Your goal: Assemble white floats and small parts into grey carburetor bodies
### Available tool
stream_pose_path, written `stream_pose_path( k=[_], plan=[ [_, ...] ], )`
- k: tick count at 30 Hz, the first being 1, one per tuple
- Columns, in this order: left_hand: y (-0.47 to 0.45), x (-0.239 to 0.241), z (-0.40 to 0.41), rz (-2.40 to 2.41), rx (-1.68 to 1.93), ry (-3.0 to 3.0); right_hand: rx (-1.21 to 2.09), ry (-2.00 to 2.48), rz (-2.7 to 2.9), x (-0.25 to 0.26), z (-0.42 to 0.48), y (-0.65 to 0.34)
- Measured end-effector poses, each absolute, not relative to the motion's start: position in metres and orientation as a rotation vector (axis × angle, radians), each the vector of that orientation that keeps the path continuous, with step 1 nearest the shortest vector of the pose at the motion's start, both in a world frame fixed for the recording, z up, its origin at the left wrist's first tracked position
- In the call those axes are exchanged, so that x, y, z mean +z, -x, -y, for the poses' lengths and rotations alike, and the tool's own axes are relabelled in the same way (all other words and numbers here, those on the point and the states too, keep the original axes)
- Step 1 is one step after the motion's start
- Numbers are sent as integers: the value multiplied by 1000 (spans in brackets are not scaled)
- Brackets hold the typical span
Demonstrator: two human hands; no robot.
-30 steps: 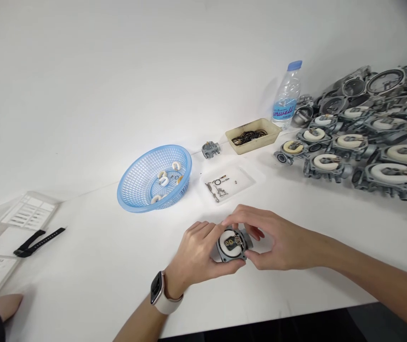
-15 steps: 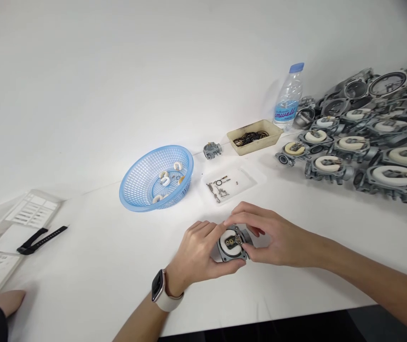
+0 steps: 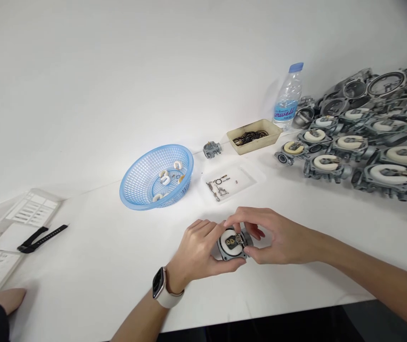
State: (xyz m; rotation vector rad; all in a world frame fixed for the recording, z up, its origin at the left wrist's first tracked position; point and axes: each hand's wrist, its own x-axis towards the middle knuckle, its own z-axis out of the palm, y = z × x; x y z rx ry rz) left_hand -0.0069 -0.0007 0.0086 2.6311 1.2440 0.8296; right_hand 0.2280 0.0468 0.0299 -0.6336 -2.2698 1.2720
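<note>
A carburetor (image 3: 232,243) with a white ring-shaped float in its open bowl side sits low over the white table. My left hand (image 3: 200,249) is closed around its left side, thumb along the front edge and fingers at the back. On the other side, my right hand (image 3: 265,232) grips the same carburetor. Its index finger reaches over the top and its thumb presses near the metal float hinge. Whether a small part lies between those fingertips cannot be made out. Just beyond is a white tray (image 3: 249,179) with small brass and metal parts and a black O-ring.
A blue basket (image 3: 127,197) contains several floats. Behind stand a lone carburetor (image 3: 212,149), a beige tub (image 3: 241,149) of black rings and a water bottle (image 3: 288,97). Many carburetors (image 3: 388,175) fill the right. Far left are a black strap (image 3: 42,240) and another person's arm (image 3: 9,300).
My right index finger has shifted slightly on the carburetor, and the thumb has moved a little to the right. My left hand keeps its hold.
</note>
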Motion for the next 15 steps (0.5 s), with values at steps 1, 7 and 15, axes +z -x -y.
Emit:
stream_pose_path(
  k=[1, 7, 15],
  plan=[
    [7, 8, 0, -1246, 831, -2630, 1263, 624, 2268, 29, -47, -228],
    [8, 7, -1, -1253, 868, -2638, 1123, 653, 2257, 28, -47, -225],
    [8, 8, -1, -1265, 819, -2622, 1217, 630, 2310, 28, -48, -227]
  ],
)
